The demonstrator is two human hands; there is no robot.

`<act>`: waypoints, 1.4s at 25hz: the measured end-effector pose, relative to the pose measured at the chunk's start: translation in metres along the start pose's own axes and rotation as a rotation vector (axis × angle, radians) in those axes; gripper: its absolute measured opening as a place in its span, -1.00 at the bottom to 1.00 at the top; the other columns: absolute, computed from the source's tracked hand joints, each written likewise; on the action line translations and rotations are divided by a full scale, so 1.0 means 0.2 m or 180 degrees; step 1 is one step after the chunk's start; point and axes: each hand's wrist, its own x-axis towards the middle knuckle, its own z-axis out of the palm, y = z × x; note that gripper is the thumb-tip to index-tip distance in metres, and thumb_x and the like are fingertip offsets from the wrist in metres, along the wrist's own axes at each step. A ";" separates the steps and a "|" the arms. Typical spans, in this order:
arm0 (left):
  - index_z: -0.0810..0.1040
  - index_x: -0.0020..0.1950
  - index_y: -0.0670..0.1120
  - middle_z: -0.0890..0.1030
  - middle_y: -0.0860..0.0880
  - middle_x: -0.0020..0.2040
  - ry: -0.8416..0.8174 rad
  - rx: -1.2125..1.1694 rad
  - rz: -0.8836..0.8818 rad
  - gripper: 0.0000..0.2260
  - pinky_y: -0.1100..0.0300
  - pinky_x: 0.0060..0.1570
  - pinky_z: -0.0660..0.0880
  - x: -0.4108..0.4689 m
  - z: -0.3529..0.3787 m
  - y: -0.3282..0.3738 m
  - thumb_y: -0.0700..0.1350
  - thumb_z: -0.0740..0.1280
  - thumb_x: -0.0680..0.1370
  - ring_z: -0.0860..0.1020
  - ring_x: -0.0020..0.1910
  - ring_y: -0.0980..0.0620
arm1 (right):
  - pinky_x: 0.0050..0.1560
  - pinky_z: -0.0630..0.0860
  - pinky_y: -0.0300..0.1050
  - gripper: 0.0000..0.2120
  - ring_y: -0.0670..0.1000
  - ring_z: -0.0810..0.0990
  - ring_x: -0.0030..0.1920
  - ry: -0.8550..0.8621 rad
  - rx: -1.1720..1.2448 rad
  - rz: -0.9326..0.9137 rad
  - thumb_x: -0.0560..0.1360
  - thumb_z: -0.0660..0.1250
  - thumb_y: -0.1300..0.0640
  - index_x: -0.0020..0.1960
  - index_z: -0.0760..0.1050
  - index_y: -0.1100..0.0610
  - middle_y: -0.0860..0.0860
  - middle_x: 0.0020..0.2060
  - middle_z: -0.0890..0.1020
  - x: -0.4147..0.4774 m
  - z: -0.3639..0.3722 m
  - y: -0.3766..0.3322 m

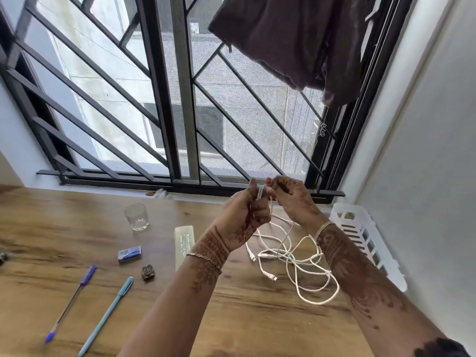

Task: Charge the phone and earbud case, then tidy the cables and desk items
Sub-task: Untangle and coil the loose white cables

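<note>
Raised left hand [243, 217] and right hand [293, 199] gripping white cable [296, 258]

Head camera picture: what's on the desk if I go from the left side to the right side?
Purple pen → glass → pale long box → white cable tangle → white basket.

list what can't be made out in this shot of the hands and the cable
Head view:
- Loops of the white cable inside the grip of the left hand: hidden by its curled fingers, so the count is unclear.
- Print on the pale flat box: too small to read.
- Dark object at the left edge: cut off by the frame.
- Inside of the white basket: hidden by its slatted wall.
- Small grey trinket: too small to identify.
</note>
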 end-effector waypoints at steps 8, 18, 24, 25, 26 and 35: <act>0.41 -0.20 -0.14 0.50 0.00 -0.47 0.0638 -0.0130 0.0755 -0.72 0.29 -0.51 0.48 0.14 0.08 0.04 -0.09 0.09 0.66 0.56 -0.48 0.05 | -0.49 0.26 -0.25 -0.72 -0.08 0.33 -0.53 -0.0395 0.0193 0.0380 0.62 0.19 0.05 -0.26 0.41 0.06 -0.02 -0.49 0.42 -0.12 0.08 0.05; 0.46 -0.16 -0.14 0.60 -0.06 -0.29 0.0780 0.2858 0.1005 -0.75 0.27 -0.19 0.51 0.22 -0.05 -0.06 -0.13 0.11 0.66 0.57 -0.33 0.21 | -0.42 0.36 -0.16 -0.70 -0.05 0.43 -0.49 -0.0298 0.0288 0.0578 0.55 0.27 0.13 -0.35 0.47 0.12 0.01 -0.50 0.47 -0.19 -0.01 -0.03; 0.47 -0.26 -0.11 0.42 0.04 -0.49 0.0498 0.2807 0.0473 -0.66 0.30 -0.38 0.39 0.15 -0.11 -0.10 -0.13 0.08 0.67 0.36 -0.54 0.22 | -0.45 0.28 -0.29 -0.71 -0.12 0.31 -0.45 -0.0063 0.0492 0.0722 0.60 0.22 0.01 -0.28 0.45 0.03 -0.04 -0.41 0.42 -0.15 -0.06 -0.04; 0.48 -0.25 -0.13 0.41 0.09 -0.52 0.0431 0.2604 0.0347 -0.66 0.30 -0.33 0.43 0.13 -0.10 -0.09 -0.11 0.08 0.67 0.35 -0.54 0.24 | -0.44 0.26 -0.24 -0.71 -0.10 0.31 -0.44 -0.0015 0.0478 0.0723 0.59 0.23 -0.03 -0.29 0.43 0.01 -0.04 -0.41 0.41 -0.14 -0.06 -0.03; 0.48 -0.24 -0.15 0.38 0.13 -0.54 0.0348 0.2429 0.0248 -0.65 0.29 -0.29 0.48 0.12 -0.09 -0.09 -0.10 0.07 0.67 0.34 -0.55 0.23 | -0.43 0.26 -0.21 -0.70 -0.10 0.31 -0.44 0.0075 0.0410 0.0723 0.58 0.24 -0.06 -0.29 0.43 0.00 -0.06 -0.42 0.41 -0.13 -0.06 -0.03; 0.43 -0.21 -0.15 0.26 0.09 -0.52 0.0237 -0.0541 0.0177 -0.68 0.32 -0.41 0.47 0.09 -0.01 -0.04 -0.03 0.07 0.66 0.22 -0.60 0.18 | -0.34 0.32 -0.19 -0.71 -0.10 0.38 -0.42 0.0523 -0.0418 0.0507 0.60 0.20 -0.02 -0.21 0.48 0.11 -0.09 -0.44 0.46 -0.13 0.06 0.02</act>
